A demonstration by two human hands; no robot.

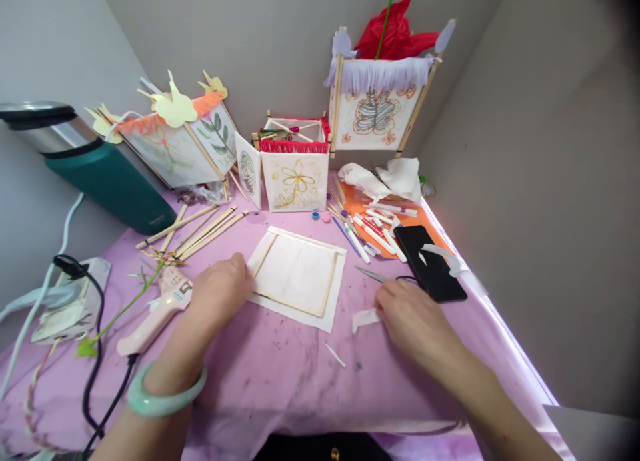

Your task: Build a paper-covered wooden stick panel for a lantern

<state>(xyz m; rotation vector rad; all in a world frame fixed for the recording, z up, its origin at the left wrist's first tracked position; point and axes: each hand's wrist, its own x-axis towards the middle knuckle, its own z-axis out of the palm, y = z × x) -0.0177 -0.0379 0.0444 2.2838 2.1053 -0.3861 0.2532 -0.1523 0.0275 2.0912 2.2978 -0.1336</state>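
A white sheet point(300, 274) with a thin wooden stick frame lies flat on the purple cloth; its top edge is folded over the stick. At the sheet's left edge is my left hand point(223, 289), fingers curled; whether they grip the edge is hard to see. My right hand point(406, 314) is closed, with a small white paper scrap point(366, 318) at its fingertips. Just beyond that hand lie scissors point(371, 273), their handles partly hidden. A thin white strip point(335, 355) rests on the cloth nearer to me.
A pink glue gun point(156, 319), wooden sticks point(213, 234) and a teal bottle point(113, 181) are at left. Decorated paper lanterns point(296, 183) stand behind. Markers point(375, 233) and a black phone point(431, 267) lie at right. Cables run along the left.
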